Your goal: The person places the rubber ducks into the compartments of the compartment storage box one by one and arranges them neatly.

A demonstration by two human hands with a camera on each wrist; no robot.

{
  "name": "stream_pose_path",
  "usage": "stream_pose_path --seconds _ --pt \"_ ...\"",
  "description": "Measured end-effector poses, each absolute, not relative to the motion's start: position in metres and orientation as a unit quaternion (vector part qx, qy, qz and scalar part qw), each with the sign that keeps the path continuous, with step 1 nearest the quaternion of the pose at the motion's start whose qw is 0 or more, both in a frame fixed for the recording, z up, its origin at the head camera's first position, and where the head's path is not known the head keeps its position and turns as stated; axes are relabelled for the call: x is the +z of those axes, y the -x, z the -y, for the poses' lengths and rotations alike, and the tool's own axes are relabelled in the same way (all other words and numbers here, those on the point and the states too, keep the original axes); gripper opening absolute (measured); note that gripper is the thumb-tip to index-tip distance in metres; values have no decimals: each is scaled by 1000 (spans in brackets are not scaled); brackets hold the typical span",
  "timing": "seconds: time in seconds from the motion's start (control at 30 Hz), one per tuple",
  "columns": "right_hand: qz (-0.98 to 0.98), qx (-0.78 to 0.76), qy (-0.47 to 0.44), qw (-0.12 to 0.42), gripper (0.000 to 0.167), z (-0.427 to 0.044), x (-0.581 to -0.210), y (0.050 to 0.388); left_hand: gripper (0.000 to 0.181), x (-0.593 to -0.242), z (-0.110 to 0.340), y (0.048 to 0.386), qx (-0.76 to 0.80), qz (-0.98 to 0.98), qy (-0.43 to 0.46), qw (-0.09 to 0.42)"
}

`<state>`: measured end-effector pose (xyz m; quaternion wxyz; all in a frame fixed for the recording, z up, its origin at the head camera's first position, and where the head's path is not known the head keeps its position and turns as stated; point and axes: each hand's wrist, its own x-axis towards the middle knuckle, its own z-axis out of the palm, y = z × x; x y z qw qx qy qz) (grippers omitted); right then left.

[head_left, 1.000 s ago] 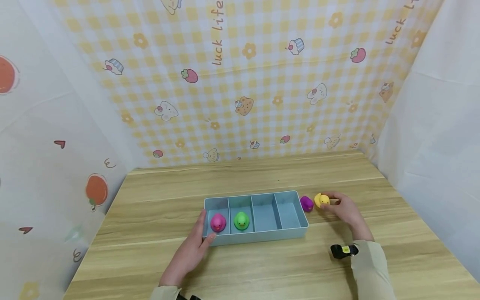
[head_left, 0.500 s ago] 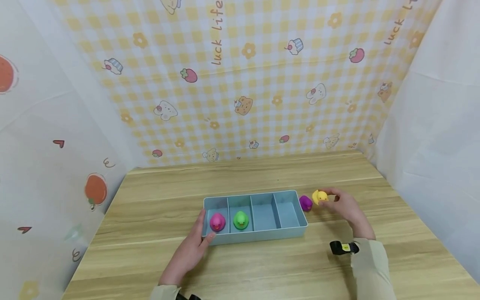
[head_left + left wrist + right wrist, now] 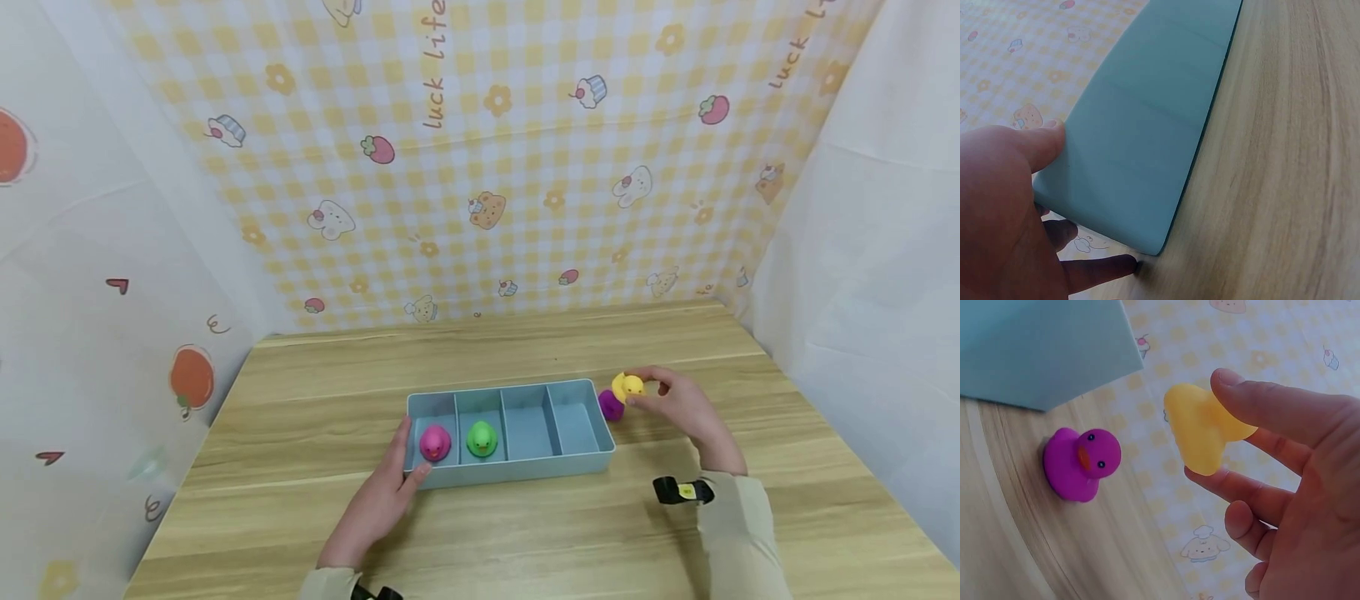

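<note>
From where I stand, the right hand pinches a yellow duck between thumb and fingertips, just outside the right end of a blue box. A purple duck sits on the table between that box end and the yellow one — a gap shows between the two ducks. The left hand holds the box's near left corner, thumb on the front wall, fingers along the end. Inside, a pink duck has the leftmost compartment and a green duck the next. I'd judge the step in hand to be a carry of the yellow duck — how high it hangs is hard to tell. Any move boxward calls for passing over the purple duck and the rim.
</note>
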<state>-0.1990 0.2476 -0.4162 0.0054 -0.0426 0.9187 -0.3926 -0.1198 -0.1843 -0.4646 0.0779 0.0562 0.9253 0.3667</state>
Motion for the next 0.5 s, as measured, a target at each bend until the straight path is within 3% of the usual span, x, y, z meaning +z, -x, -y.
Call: stream_pose_path --seconds 0.5 --pt "-899 -434 65 5 43 -217 -417 201 76 -466 184 121 372 -923 -51 83"
